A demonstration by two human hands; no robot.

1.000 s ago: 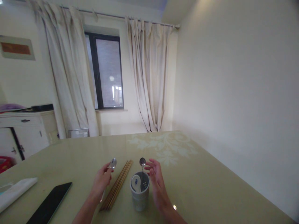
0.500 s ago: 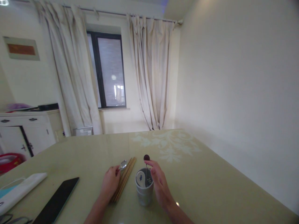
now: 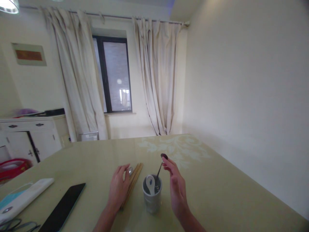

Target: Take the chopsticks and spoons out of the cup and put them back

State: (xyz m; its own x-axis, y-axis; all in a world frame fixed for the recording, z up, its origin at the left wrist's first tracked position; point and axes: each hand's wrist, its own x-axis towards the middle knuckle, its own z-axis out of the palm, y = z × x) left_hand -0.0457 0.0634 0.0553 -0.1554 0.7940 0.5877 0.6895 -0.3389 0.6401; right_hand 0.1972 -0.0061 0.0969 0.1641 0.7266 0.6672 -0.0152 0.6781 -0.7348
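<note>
A grey cylindrical holder (image 3: 152, 203) stands upright on the table, a white ceramic spoon (image 3: 150, 183) with a blue mark leaning inside it. Out of the same holder slants a thin-handled spoon (image 3: 158, 170) with a dark round end on top. The fingertips of my right hand (image 3: 177, 185) grip it just below that end, its lower part still inside the holder. To the left, my left hand (image 3: 118, 185) rests with fingers stretched out over a metal spoon (image 3: 130, 171), whose handle is hidden. That spoon lies against a bundle of wooden chopsticks (image 3: 134, 180).
On the left of the glossy table (image 3: 96, 161) lie a black phone-like slab (image 3: 64, 206), a white power strip-like bar (image 3: 31, 196), a light blue mask (image 3: 9, 200) and a dark cable (image 3: 19, 224). A wall (image 3: 246, 96) runs along the right side.
My right hand has taken hold of the dark-ended spoon and tilted it to the right. My left hand's fingers have loosened from the metal spoon, now beside the chopsticks. The view shifted slightly.
</note>
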